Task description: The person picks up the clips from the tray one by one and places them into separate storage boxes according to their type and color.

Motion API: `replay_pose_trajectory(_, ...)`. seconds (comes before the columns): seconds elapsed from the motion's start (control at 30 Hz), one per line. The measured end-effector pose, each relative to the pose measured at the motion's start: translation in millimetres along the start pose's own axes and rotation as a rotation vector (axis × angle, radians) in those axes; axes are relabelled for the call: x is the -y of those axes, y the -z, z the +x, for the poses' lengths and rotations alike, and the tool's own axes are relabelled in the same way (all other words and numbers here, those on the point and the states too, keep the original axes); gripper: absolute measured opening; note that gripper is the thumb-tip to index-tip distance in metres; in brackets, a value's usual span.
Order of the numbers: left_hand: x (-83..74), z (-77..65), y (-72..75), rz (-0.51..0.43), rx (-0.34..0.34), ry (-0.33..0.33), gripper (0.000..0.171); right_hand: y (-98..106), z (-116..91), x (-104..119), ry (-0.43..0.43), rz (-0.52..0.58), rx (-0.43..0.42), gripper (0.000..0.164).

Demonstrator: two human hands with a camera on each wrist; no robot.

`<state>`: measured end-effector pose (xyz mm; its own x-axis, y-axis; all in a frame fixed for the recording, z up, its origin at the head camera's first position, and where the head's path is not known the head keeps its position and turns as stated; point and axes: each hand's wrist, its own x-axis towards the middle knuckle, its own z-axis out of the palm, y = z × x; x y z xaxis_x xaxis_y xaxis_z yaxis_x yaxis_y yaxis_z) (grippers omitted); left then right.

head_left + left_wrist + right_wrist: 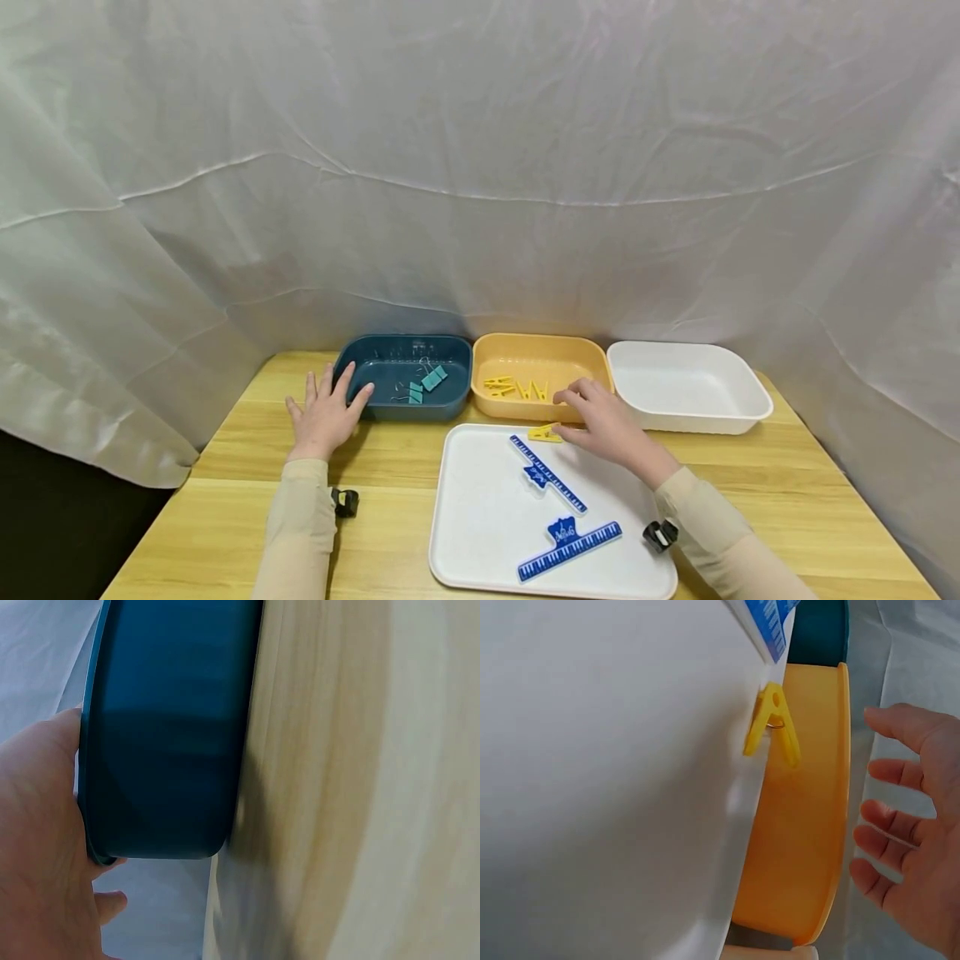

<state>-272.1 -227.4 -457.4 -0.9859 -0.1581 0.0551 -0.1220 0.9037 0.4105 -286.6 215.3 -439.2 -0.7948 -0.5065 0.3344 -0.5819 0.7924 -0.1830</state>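
My left hand (326, 415), fingers spread, rests on the left rim of the dark teal bin (408, 412); the left wrist view shows the hand against that rim. Two teal binder clips (433, 379) lie inside the bin. Over the front of the yellow bin (540, 346) hovers my right hand (600, 421), holding nothing. Just below its fingers, a yellow clothespin (545, 432) lies at the far edge of the white tray (480, 533). In the right wrist view, a gap shows between the fingers and the clothespin (772, 712).
Two blue piano-patterned clips (549, 475) lie on the tray, the nearer one (570, 552) slanting. Several yellow clothespins (525, 390) are in the yellow bin. A white bin (690, 417) stands to its right. Behind the bins hangs a pale curtain (480, 250).
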Motion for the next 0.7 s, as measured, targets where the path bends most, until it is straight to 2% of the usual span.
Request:
replay_pose_trajectory(0.2, 0.4, -0.2, -0.1, 0.000, -0.001, -0.002, 0.080, 0, -6, -2, 0.030, 0.020, 0.083, 0.037)
replay_pose_trajectory(0.4, 1.4, 0.5, -1.2, -0.001, 0.001, 0.000, 0.077, -1, -9, -3, 0.095, 0.017, 0.106, 0.038)
replay_pose_trajectory(0.6, 2.3, 1.5, -1.8, -0.009, -0.001, -0.001, 0.075, -3, -11, -2, 0.080, 0.010, 0.172, 0.038)
replay_pose_trajectory(0.7, 3.1, 1.1, -2.0, -0.007, -0.001, -0.002, 0.078, -5, -12, -2, 0.045, 0.009, 0.212, 0.040)
